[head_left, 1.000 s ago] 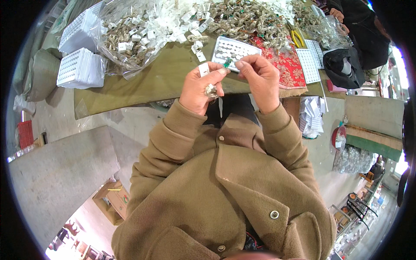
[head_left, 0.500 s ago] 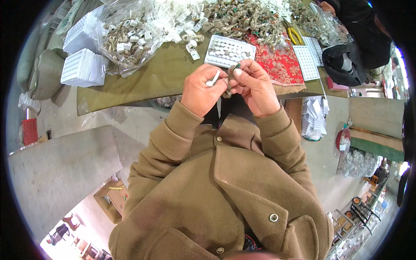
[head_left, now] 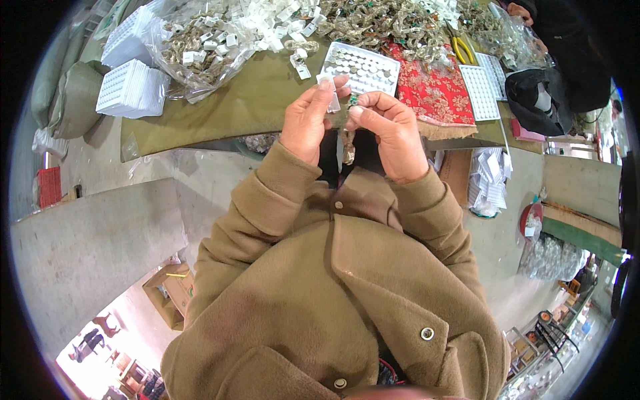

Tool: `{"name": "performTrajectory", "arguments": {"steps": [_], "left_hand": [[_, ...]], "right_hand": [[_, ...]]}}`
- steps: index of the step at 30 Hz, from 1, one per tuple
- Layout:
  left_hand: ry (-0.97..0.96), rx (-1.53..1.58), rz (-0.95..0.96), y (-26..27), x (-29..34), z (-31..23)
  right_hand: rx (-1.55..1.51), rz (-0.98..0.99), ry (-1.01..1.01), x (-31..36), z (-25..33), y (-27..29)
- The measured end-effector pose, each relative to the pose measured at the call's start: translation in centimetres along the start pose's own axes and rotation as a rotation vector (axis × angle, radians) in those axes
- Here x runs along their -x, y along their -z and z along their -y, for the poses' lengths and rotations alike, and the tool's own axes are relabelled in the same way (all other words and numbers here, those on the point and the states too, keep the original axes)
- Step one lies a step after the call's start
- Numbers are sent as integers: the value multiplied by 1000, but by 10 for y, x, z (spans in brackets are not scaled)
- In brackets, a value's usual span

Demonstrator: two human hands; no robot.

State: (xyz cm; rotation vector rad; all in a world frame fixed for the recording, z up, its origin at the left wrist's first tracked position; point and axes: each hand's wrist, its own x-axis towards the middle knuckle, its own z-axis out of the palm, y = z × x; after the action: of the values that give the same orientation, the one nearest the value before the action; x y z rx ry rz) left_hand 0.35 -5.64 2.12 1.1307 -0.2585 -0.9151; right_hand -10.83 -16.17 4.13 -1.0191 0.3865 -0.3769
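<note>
Over the near edge of the table, my left hand (head_left: pixel 309 119) is closed on a small white plastic case (head_left: pixel 333 102), thumb on top. Beside it, my right hand (head_left: pixel 390 128) pinches the small green end (head_left: pixel 354 99) of a coiled wire bundle between thumb and fingers. The clear, brownish coil (head_left: pixel 348 148) hangs below, between the hands. Whether the case and the wire are joined, I cannot tell. Just beyond my fingers lies a white tray (head_left: pixel 396 65) of round silvery discs, like coin cells.
Wire bundles (head_left: pixel 367 23) and white cases (head_left: pixel 270 27) lie heaped across the table's far side. Stacked white trays (head_left: pixel 133 90) stand left. To the right are a red patterned cloth (head_left: pixel 433 93), yellow-handled pliers (head_left: pixel 461 50), more trays (head_left: pixel 479 90) and another person's dark sleeve (head_left: pixel 567 47).
My left hand has turned and opened outward, bringing the white case more into view. The wire coil, earlier bunched between my hands, now hangs down below the right fingers.
</note>
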Motion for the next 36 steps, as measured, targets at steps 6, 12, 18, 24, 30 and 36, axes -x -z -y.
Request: {"name": "performTrajectory", "arguments": {"steps": [6, 12, 18, 24, 30, 36], "left_hand": [[27, 131, 103, -5, 1, 5], [-60, -21, 180, 2, -2, 6], [-188, -85, 137, 9, -9, 9], [-272, -127, 7, 0, -5, 19], [-349, -238, -1, -3, -6, 19], [-397, -268, -5, -5, -5, 22]], "right_hand": [[48, -101, 22, -3, -10, -2], [32, -146, 40, -8, -11, 7], [56, -128, 79, -8, -16, 2], [264, -113, 119, -11, -12, 1], [471, -78, 141, -15, -2, 0], [472, -67, 142, -18, -4, 5]]}}
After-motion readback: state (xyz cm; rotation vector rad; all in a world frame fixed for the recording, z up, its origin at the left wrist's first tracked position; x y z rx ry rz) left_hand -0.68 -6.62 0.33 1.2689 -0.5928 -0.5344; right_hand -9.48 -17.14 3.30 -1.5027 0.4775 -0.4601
